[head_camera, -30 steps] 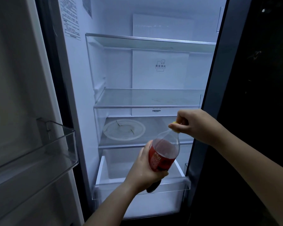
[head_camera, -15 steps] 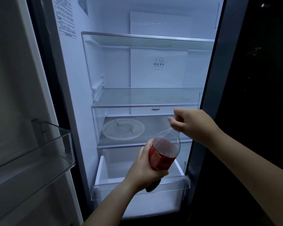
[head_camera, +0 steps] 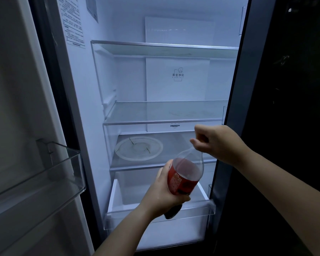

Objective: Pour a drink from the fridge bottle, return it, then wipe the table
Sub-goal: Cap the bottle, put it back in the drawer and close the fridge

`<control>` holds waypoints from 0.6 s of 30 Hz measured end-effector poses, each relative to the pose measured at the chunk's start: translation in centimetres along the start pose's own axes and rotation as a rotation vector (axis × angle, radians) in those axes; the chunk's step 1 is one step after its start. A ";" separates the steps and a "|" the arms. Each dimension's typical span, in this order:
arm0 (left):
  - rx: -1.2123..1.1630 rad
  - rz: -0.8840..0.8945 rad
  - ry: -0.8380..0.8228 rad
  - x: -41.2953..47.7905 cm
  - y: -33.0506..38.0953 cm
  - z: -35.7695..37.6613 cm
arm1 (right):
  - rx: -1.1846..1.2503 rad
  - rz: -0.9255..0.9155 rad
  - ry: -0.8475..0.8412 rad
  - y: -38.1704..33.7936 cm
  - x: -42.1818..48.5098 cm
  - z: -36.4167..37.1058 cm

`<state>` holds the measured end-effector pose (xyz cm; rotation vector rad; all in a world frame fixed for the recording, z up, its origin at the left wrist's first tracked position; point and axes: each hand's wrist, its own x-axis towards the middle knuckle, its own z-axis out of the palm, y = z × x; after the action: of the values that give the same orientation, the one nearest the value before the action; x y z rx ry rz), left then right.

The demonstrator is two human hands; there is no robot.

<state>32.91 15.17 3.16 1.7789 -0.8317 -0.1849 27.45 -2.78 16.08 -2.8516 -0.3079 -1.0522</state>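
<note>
My left hand (head_camera: 164, 193) wraps the red-labelled clear plastic bottle (head_camera: 187, 174), tilted before the open white fridge (head_camera: 129, 80). My right hand (head_camera: 218, 143) curls over its neck top; cap hidden. Risk: if the cap sits loose, this tilt spills drink inside.

Our left hand (head_camera: 161, 197) and right hand (head_camera: 220, 143) were bare, and so were our left forearm (head_camera: 122, 231) and right forearm (head_camera: 277, 185), uncovered as far back as the view reached. A tiny pale speck sat on the back of the left hand; we could not tell what it was. The dim light kept finer detail from us.
</note>
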 end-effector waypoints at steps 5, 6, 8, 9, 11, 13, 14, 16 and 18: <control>-0.002 -0.003 0.004 0.1 -0.1 0.0 | -0.198 0.202 -0.025 -1.2 0.3 -0.1; -0.006 -0.003 0.003 0.1 -0.1 -0.1 | -0.178 0.116 0.005 -1.1 0.2 -0.1; -0.013 0.002 -0.005 0.1 -0.1 -0.3 | -0.169 -0.101 0.007 -0.7 -0.1 -0.4; -0.014 0.008 -0.008 0.1 -0.2 -0.3 | -0.181 -0.183 -0.014 -0.4 -0.2 -0.6; -0.010 0.014 -0.011 0.0 -0.2 -0.3 | -0.201 -0.260 -0.035 -0.2 -0.1 -1.0; 0.002 0.018 -0.014 -0.2 -0.2 -0.3 | -0.199 -0.254 -0.027 -0.6 0.1 -1.2; 0.007 0.020 -0.013 -0.2 -0.2 -0.3 | -0.207 -0.230 -0.008 -0.9 0.1 -0.9; 0.002 0.023 -0.004 -0.3 -0.2 -0.2 | -0.239 -0.121 0.042 -1.5 0.3 -0.3; 0.006 0.023 0.009 -0.3 -0.1 0.0 | -0.301 0.092 0.017 -2.2 0.6 -0.1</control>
<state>32.75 15.37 3.02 1.7738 -0.8469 -0.1588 27.40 -0.55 16.57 -3.0791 -0.0154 -1.1950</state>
